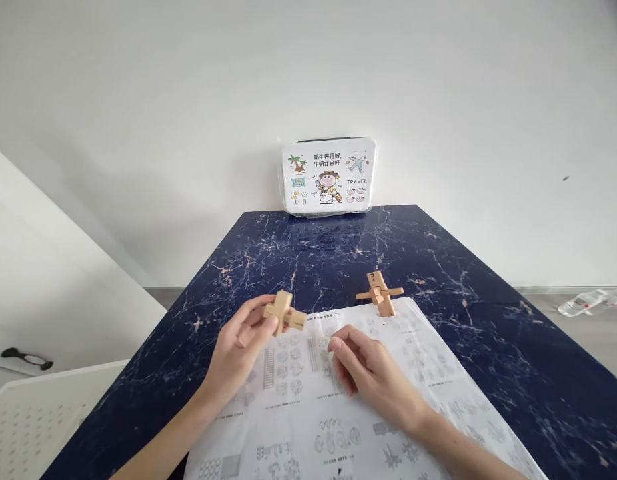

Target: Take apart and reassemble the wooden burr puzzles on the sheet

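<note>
My left hand (246, 340) pinches a pale wooden interlocking puzzle (284, 313) between thumb and fingers, above the top edge of a printed sheet (308, 413). Its crossed blocks stick out upward and to the right. Over the middle of the sheet, my right hand (366, 367) is closed, its fingers curled under and its thumb against them; whatever may be inside is hidden. A second wooden puzzle (376, 297), with a thin crossbar and a dark mark on its upright piece, lies at the sheet's upper right edge, apart from both hands.
A white case (330, 175) with cartoon prints, wrapped in clear plastic, stands against the wall at the back of the dark blue marbled table (308, 257). Clear plastic bottles (583, 303) lie on the floor at right. A white perforated surface (43, 413) is at lower left.
</note>
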`<move>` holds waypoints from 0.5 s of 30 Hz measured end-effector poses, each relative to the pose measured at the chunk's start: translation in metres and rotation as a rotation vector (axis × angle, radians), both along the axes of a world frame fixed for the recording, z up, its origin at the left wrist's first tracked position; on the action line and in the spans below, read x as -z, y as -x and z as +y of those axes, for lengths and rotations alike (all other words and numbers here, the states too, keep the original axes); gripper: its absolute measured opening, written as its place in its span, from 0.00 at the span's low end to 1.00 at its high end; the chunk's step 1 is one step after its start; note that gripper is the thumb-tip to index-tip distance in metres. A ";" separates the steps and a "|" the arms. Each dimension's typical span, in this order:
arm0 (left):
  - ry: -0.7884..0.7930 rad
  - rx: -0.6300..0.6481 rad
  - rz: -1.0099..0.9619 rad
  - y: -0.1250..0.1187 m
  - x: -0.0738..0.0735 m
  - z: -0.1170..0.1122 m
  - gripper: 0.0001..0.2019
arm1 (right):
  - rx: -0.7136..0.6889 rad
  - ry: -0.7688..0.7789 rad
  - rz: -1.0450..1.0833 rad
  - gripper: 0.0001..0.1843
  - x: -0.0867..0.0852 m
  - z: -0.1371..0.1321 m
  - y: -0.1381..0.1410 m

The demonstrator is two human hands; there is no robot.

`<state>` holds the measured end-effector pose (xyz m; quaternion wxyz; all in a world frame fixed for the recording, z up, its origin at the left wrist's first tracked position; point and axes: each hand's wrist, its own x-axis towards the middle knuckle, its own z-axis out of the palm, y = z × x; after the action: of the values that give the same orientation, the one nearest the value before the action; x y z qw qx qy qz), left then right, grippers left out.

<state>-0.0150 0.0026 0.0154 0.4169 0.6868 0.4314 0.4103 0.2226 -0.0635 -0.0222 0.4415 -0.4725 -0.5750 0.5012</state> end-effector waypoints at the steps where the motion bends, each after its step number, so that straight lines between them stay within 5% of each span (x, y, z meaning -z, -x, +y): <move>1: -0.026 -0.078 -0.002 0.001 0.001 0.003 0.19 | -0.007 0.000 -0.001 0.21 0.000 0.000 0.000; 6: -0.050 -0.252 -0.047 0.004 0.007 0.010 0.22 | -0.005 0.003 -0.010 0.19 0.000 0.000 0.001; 15: 0.307 -0.063 -0.194 0.001 0.011 0.012 0.23 | 0.002 -0.007 -0.060 0.15 -0.001 0.001 0.002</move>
<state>-0.0156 0.0141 0.0047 0.5434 0.5585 0.4681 0.4168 0.2204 -0.0625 -0.0209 0.4264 -0.4864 -0.5891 0.4843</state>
